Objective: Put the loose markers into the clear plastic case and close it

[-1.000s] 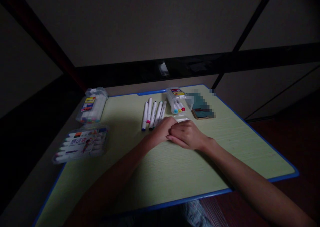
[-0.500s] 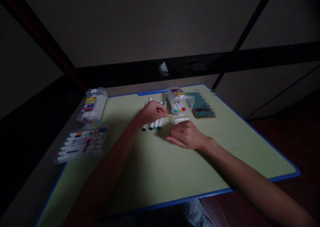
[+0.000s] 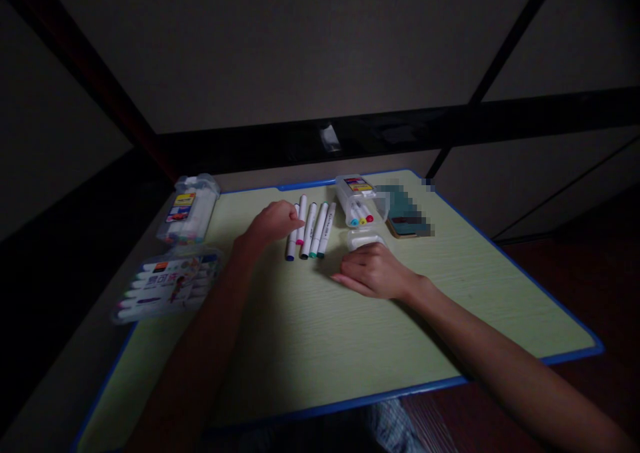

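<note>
Left hand (image 3: pixel 273 221) slid left, fingers (image 3: pixel 293 214) half hiding one marker (image 3: pixel 290 248).

The counter (image 3: pixel 350 346) has a pale green top with a blue edge, and a row of loose white markers (image 3: pixel 314 230) lies on it toward the far side. Just right of the markers lies an open clear case (image 3: pixel 354 196) with a few pens in it, a small white container (image 3: pixel 364 238) sits right of their near ends, and farther right lies a flat dark phone (image 3: pixel 407 214). Well left of the markers, at the counter's edge, lie an upright-labelled pen pack (image 3: pixel 189 208) and, nearer, a flat pen pack (image 3: pixel 167 283).
</note>
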Available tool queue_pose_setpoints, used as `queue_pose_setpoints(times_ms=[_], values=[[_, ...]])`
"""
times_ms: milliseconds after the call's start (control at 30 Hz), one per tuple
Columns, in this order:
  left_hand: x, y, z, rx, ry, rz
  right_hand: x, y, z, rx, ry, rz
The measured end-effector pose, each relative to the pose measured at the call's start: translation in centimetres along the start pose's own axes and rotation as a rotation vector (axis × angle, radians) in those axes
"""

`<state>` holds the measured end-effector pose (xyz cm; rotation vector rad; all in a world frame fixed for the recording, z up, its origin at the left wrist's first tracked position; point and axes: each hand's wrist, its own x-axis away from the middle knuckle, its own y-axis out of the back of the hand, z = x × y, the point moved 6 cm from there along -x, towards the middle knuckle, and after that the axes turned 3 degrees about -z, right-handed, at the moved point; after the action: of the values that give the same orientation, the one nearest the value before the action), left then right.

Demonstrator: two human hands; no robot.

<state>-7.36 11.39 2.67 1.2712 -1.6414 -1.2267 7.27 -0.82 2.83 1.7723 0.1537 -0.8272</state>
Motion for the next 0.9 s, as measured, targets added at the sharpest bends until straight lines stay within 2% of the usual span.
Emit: queue_pose_setpoints(times_ms=[100,267,700,900], values=[[-0.3,-1.1,1.0,-0.077,0.049,0.026,0.0,0.0,0.0,-0.001,0.005,0.003],[-0.6,-2.2,2.0,-0.127,0.048,0.073,-0.1,0.2,0.1,0.0,0.005,-0.009],[-0.7,-2.8,2.7,-0.164,0.097,0.137,-0.1,0.0,0.1,0.014,0.0,0.028],[-0.8,-3.0,3.0,-0.139,0.109,0.163,-0.1,-0.4,-0.1,0.023,-0.016,0.09]])
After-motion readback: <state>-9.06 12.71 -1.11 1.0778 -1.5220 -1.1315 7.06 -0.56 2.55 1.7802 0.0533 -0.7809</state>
